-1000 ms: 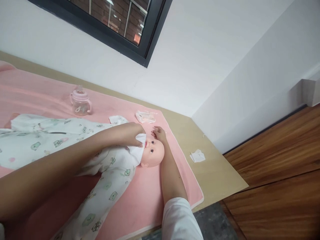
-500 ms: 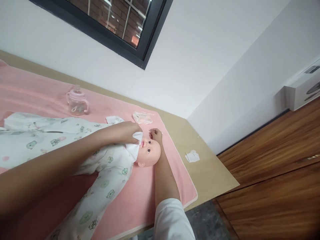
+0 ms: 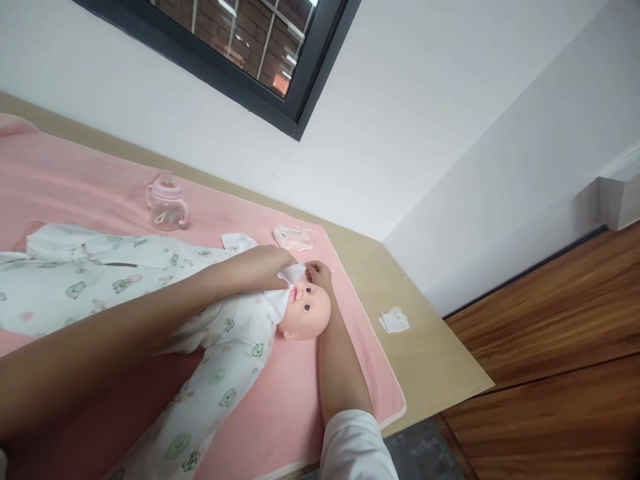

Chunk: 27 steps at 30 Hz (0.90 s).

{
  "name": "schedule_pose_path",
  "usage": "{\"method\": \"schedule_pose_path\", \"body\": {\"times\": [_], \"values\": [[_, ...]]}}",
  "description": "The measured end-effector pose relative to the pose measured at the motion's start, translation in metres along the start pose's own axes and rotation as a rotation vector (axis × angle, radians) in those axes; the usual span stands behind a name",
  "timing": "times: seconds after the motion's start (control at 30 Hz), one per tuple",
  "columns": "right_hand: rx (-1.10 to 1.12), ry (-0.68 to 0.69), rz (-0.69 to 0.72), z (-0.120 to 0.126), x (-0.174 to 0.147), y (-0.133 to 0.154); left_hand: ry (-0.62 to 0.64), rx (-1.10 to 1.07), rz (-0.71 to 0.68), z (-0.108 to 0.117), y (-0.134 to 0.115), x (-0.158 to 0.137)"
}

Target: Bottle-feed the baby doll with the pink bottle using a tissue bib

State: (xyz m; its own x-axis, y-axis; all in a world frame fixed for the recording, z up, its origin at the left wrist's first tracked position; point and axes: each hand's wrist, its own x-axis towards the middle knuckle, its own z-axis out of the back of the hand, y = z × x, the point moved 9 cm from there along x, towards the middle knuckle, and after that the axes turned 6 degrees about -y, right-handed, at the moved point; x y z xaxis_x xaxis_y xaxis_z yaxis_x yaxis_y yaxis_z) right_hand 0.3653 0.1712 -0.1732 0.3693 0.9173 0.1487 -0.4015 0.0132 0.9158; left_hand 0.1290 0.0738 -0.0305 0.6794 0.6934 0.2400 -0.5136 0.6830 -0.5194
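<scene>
A baby doll (image 3: 313,313) lies on its back on a pink blanket (image 3: 295,387), wearing a white garment (image 3: 235,333) with a green animal print. My left hand (image 3: 273,267) reaches across its chest, fingers closed on a white cloth (image 3: 293,275) at the chin and neck. Whether this cloth is the collar or a separate piece I cannot tell. My right hand (image 3: 320,273) is on the far side of the doll's head, its forearm passing by the crown. Its fingers are curled together near the cheek, close to the cloth's tip; what they pinch is hidden.
A pink two-handled baby bottle (image 3: 169,203) stands on the blanket near the wall. A clear plastic packet (image 3: 293,237) lies beyond the doll's head. On the bare table (image 3: 425,363) at the right is a crumpled white cloth (image 3: 394,320). Wooden cabinets (image 3: 560,333) stand farther right.
The cloth's tip, in my left hand, has moved nearer to my right hand's fingers. The whole view has shifted slightly; the doll lies as before.
</scene>
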Motion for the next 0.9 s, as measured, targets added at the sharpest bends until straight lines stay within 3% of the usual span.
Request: {"method": "schedule_pose_path", "body": {"times": [0.27,0.9], "values": [[-0.018,-0.001,-0.043,0.0005,-0.0028,0.0022,-0.052,0.042,0.020,0.0008,0.0016,0.0023],[0.005,-0.004,-0.031,-0.0002,-0.0042,0.0037,-0.020,0.058,0.036,-0.0026,-0.0052,0.0014]]}}
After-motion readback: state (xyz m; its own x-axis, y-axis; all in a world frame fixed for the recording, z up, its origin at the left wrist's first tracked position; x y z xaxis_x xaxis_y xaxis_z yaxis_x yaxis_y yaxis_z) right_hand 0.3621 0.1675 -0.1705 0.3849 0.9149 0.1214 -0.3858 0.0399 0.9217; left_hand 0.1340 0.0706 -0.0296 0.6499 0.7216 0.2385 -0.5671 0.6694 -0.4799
